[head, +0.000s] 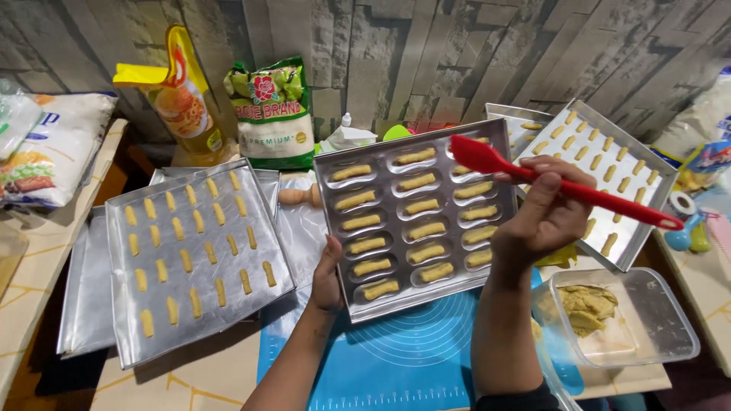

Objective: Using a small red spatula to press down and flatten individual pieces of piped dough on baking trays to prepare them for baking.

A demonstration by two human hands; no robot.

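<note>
At the far left of the frame a white sack (53, 148) lies on the worktop (190, 377). Right of it sits a flat baking tray (199, 259) lined with rows of small dough sticks, and above it, in the upper left, stand a yellow pouch (179, 87) and a green-and-white bag (272, 114). In the centre, the left hand (327, 278) grips the lower left edge of the moulded tray (417, 215), its fingers closed on the rim; the tray's oval hollows hold dough. The right hand (544, 213) is closed around a red spatula (548, 181), raised over the tray's right side. At lower right sits a clear tub (670, 320) of dough, and at upper right another filled tray (601, 171).
</note>
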